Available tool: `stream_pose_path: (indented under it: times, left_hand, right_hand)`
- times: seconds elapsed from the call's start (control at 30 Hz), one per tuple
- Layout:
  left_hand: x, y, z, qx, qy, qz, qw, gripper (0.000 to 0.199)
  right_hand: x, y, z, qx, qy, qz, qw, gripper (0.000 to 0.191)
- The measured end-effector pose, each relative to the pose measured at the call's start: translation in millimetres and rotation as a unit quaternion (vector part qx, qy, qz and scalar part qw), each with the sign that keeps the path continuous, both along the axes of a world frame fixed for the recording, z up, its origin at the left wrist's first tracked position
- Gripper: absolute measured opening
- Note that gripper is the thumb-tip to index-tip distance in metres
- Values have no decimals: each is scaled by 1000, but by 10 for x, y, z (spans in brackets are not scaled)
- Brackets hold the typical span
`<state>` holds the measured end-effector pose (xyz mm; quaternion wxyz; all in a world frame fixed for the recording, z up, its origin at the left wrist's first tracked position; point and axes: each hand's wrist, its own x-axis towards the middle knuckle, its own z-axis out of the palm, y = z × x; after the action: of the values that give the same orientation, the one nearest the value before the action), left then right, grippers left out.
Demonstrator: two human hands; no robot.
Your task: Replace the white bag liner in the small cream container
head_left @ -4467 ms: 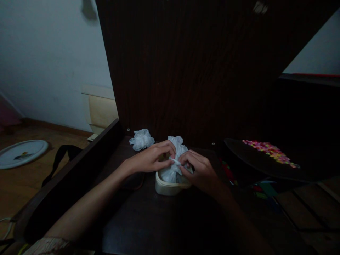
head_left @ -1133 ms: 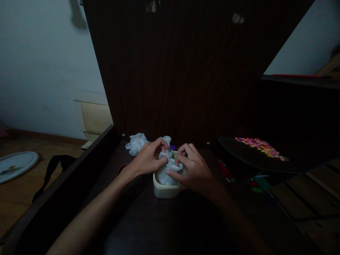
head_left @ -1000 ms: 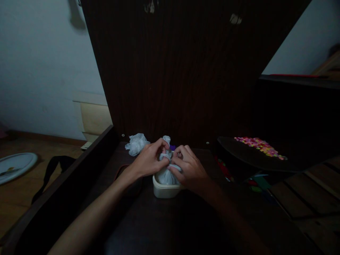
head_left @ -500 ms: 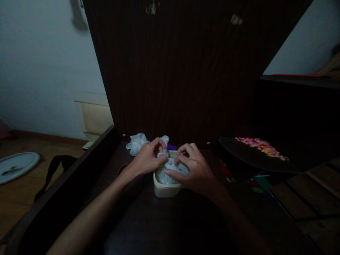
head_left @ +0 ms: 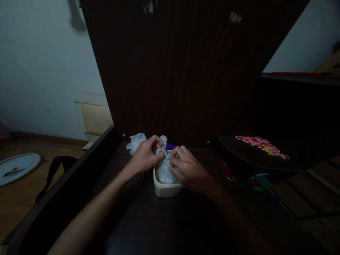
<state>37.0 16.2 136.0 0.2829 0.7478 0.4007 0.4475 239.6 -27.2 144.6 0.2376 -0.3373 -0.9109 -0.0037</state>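
Note:
A whitish plastic bag (head_left: pixel 164 173), gathered and twisted at its top, sits inside a cream-coloured container (head_left: pixel 168 191) on the dark wooden surface. My left hand (head_left: pixel 145 153) pinches the bag's twisted neck between thumb and fingers, and a tuft of plastic sticks up above the grip. On the right side of the same neck, my right hand (head_left: pixel 187 168) has its fingertips closed on the plastic just above the bag's body. What the bag contains cannot be made out. My right hand covers the container's right part.
A crumpled white plastic bag (head_left: pixel 136 142) lies behind my left hand. Something purple (head_left: pixel 170 146) shows behind the container. A dark upright panel (head_left: pixel 172 78) rises at the back. Small colourful pieces (head_left: pixel 261 145) line a dark corner shelf (head_left: pixel 247 156) at right. A raised board (head_left: pixel 71 173) edges the left.
My right hand's fingers have drawn together and moved up and left onto the bag's neck. My left hand keeps its pinch, shifted slightly left.

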Motion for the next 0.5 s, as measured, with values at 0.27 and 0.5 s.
stream_pose_path:
  times: [0.27, 0.5]
  left_hand:
    - [-9, 34, -9, -63, -51, -13, 997, 17]
    - [78, -27, 8, -125, -84, -53, 987, 17]
  right_hand:
    - [95, -41, 97, 1, 113, -50, 992, 14]
    - [-123, 27, -35, 108, 11, -125, 986, 19]
